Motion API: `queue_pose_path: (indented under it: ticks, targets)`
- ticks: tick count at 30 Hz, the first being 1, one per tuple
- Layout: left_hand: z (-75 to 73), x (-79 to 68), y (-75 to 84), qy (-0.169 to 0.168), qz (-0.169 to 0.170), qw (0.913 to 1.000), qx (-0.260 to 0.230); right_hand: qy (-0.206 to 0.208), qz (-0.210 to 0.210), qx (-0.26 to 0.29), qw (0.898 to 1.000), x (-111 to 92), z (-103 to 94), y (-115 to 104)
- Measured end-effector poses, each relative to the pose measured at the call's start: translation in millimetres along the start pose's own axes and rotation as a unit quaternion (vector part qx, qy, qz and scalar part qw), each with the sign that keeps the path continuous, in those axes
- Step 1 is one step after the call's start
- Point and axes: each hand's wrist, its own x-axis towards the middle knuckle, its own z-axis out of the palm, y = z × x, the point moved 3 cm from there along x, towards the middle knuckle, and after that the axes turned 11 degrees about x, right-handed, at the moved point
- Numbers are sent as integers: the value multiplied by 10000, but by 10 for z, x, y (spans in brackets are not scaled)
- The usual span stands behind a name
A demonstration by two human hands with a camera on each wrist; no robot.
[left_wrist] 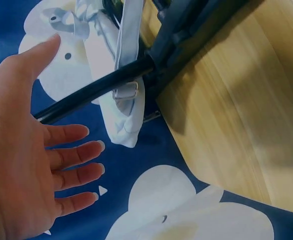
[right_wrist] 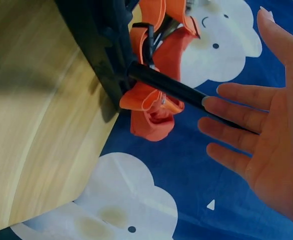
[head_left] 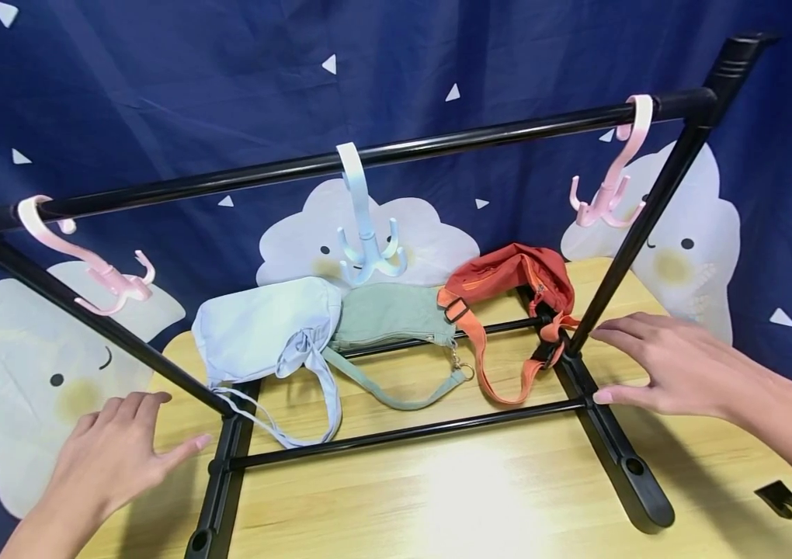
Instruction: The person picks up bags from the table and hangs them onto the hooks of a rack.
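My left hand (head_left: 116, 454) is held out beside the left post of a black rack (head_left: 396, 431), thumb spread and nothing in it. On the other side, my right hand (head_left: 668, 361) reaches toward the right post with its fingers extended; whether it touches the post I cannot tell. Between the posts lie three bags: a light blue bag (head_left: 256, 326) with a knotted strap, a green bag (head_left: 392, 310) with a ring on its strap, and a red bag (head_left: 508, 276) with an orange strap. The red bag (right_wrist: 156, 120) and light blue bag (left_wrist: 119, 115) also show in the wrist views.
From the rack's top bar (head_left: 228, 182) hang a pink hook (head_left: 105, 272) at left, a blue hook (head_left: 368, 233) in the middle and a pink hook (head_left: 606, 198) at right. A blue curtain (head_left: 158, 78) with clouds stands behind the wooden table (head_left: 368, 505).
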Motion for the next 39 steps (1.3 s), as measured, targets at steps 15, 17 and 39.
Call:
queue_pose_path:
  ticks: [15, 17, 39]
  targets:
    - [-108, 31, 334, 919, 444, 9948, 51, 15, -554, 163, 9983, 75, 110, -147]
    - [-121, 43, 376, 998, 510, 9937, 59, 52, -658, 162, 9977, 83, 128, -150]
    - [-221, 210, 841, 2092, 1541, 9653, -259, 139, -1506, 353, 9879, 238, 316, -165]
